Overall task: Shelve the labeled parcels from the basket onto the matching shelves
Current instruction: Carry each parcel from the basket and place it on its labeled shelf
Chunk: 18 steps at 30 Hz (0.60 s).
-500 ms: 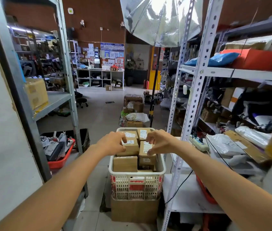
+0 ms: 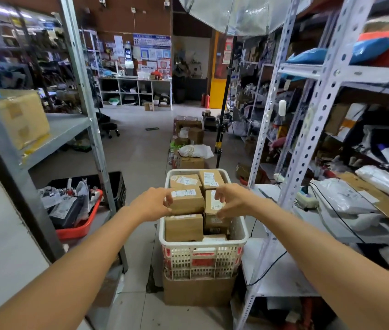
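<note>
Parcels (image 2: 184, 227) of brown cardboard are filling the white basket (image 2: 226, 257), which is sitting on a cardboard box (image 2: 198, 291) on the aisle floor. The left hand (image 2: 151, 204) is gripping the left edge of the middle labeled parcel (image 2: 187, 201), fingers curled. The right hand (image 2: 235, 201) is pinching the neighbouring upright parcel (image 2: 211, 207) between fingers and thumb. A red tray (image 2: 79, 231) on the left rack's low shelf is holding bagged items.
</note>
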Each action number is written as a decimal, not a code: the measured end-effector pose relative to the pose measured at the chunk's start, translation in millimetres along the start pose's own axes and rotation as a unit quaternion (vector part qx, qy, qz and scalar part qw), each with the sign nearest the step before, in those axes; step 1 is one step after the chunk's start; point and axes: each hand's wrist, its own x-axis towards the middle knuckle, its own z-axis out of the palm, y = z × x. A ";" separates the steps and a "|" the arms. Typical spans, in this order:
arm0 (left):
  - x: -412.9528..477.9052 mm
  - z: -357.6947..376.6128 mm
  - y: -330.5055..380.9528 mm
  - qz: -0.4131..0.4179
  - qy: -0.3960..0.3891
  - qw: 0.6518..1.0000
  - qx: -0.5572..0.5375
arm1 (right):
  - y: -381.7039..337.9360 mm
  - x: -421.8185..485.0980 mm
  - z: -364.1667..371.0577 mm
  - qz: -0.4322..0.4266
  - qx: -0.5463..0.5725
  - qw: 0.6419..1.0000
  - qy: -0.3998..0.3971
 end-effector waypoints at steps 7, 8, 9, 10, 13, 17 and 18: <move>87.2 -0.4 -22.9 -0.025 -0.028 0.999 0.005 | 41.3 108.3 11.3 -0.020 0.001 1.000 -0.016; 103.1 -0.5 -26.7 -0.032 -0.033 0.999 0.009 | 49.9 123.9 12.5 -0.021 0.008 1.000 -0.019; 118.6 -0.5 -29.9 -0.040 -0.039 0.998 0.014 | 58.7 138.1 13.3 -0.019 0.013 0.999 -0.025; 134.8 0.2 -33.7 -0.047 -0.043 0.998 0.017 | 68.5 152.1 14.3 -0.015 0.018 0.999 -0.032; 181.8 4.4 -42.0 -0.062 -0.051 0.996 0.024 | 95.8 187.9 15.1 -0.010 0.028 0.998 -0.048; 237.6 16.5 -43.7 -0.059 -0.074 0.995 0.034 | 126.4 224.1 22.3 -0.007 0.046 0.997 -0.069; 248.9 20.4 -44.2 -0.056 -0.078 0.995 0.030 | 132.7 232.4 26.3 -0.002 0.056 0.995 -0.079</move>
